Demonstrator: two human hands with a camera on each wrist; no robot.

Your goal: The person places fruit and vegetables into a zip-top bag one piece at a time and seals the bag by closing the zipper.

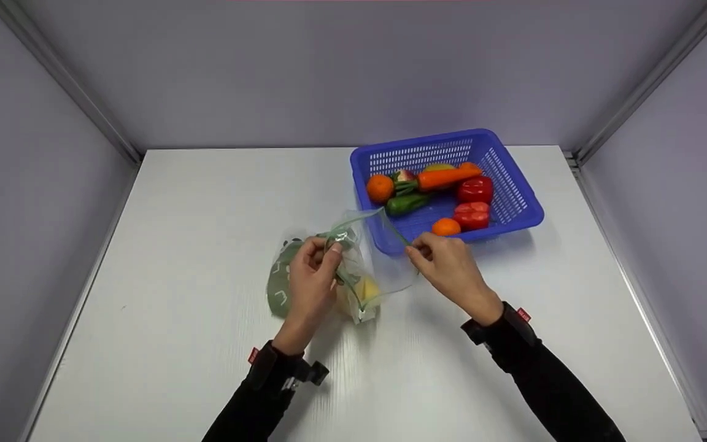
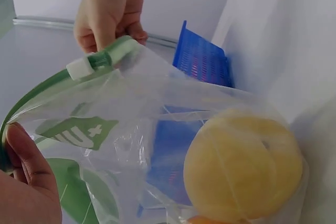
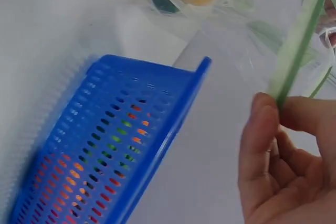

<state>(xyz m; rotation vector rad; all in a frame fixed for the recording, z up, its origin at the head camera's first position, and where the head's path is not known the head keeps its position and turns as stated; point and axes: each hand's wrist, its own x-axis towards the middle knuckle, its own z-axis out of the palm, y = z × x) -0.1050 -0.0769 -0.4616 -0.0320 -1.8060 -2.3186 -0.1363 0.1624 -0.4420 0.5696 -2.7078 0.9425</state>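
Observation:
A clear zip bag point(image 1: 393, 270) with a green zip edge hangs between both hands, its mouth spread apart. My left hand point(image 1: 313, 276) pinches the zip edge on the left side. Thumb and finger of my right hand point(image 1: 452, 270) pinch the right end of the green strip, close to the basket's front rim. Near that end, a white slider point(image 2: 80, 68) sits on the strip in the left wrist view. Inside the bag rests a round pale yellow fruit point(image 2: 241, 166), with something orange point(image 2: 215, 220) showing beneath it. Green printing point(image 1: 280, 282) covers part of the bag.
Behind the bag stands a blue perforated basket point(image 1: 513, 184). It holds a carrot point(image 1: 445, 178), a green pepper-like vegetable point(image 1: 407, 204), red peppers point(image 1: 475, 189) and orange fruits point(image 1: 380, 188). The white table point(image 1: 206, 215) is bordered by grey walls at the back and sides.

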